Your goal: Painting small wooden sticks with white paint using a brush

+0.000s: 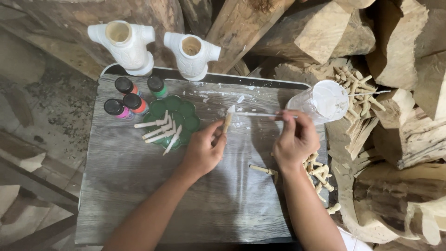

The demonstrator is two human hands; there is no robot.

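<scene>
- Head view: left hand (pixel 204 148) pinching a small pale wooden peg (pixel 227 123) upright over the grey wood-grain board (pixel 139 186), beside the green flower-shaped palette (pixel 186 114).
- Right hand (pixel 295 139) closed around a thin white-tipped paintbrush (pixel 253 114), bristles touching the peg's top.
- Peg probably light, stiff, slippery where wet; best gripped at the bare lower end.
- Counted: two white torso-shaped figures (pixel 125 46), four black-capped paint bottles (pixel 134 102), about five painted pegs (pixel 160 131) on the palette, one clear plastic cup (pixel 325 100).

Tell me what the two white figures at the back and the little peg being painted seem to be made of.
The two white figures look like carved wood under matte white paint: bare tan wood shows inside their open tops. The peg in the left hand looks like raw pale wood, its tip whitened where the right hand's brush touches.
</scene>
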